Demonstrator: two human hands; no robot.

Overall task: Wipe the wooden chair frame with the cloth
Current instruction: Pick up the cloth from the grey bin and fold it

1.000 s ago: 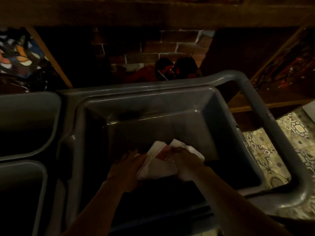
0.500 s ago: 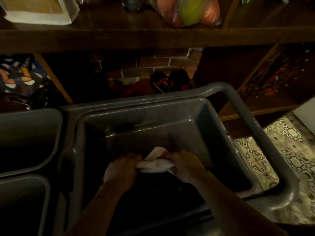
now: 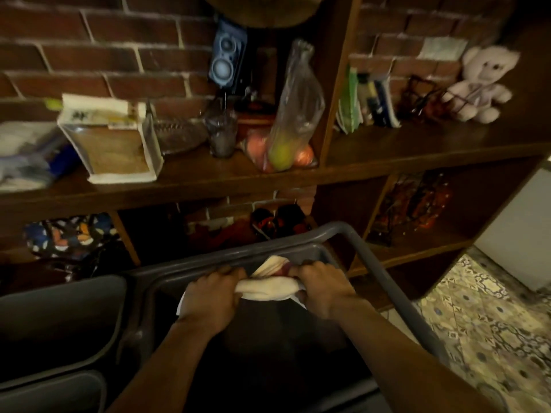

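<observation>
A: Head view. The left hand (image 3: 213, 296) and the right hand (image 3: 322, 289) are each clenched round one end of the cloth (image 3: 268, 287), which is rolled into a tight rope between them, over the far part of a grey tub (image 3: 320, 251).

B: So the person seems to be wringing it. Where is the chair frame?

A: It cannot be picked out here. The only wood clearly in view is the shelf (image 3: 208, 181) against the brick wall.

B: What could go wrong?

A: If the cloth is wet, a hard twist may fling drops past the tub's far rim onto the things stowed under the shelf. If it is not squeezed enough, it would probably leave the wood streaked. One end could also slip from a fist and drop into the dark tub.

B: Edges and room?

A: The tub's rim lies just beyond the knuckles, and a grey bar (image 3: 387, 281) runs down its right side, close by the right forearm. Another grey bin (image 3: 59, 317) sits close on the left. The shelf edge stands beyond the hands, crowded above with a fruit bag (image 3: 286, 138), a box (image 3: 113, 144) and a speaker (image 3: 228, 55). The open room is to the right, over the tiled floor (image 3: 483, 317), and back toward the person.
</observation>
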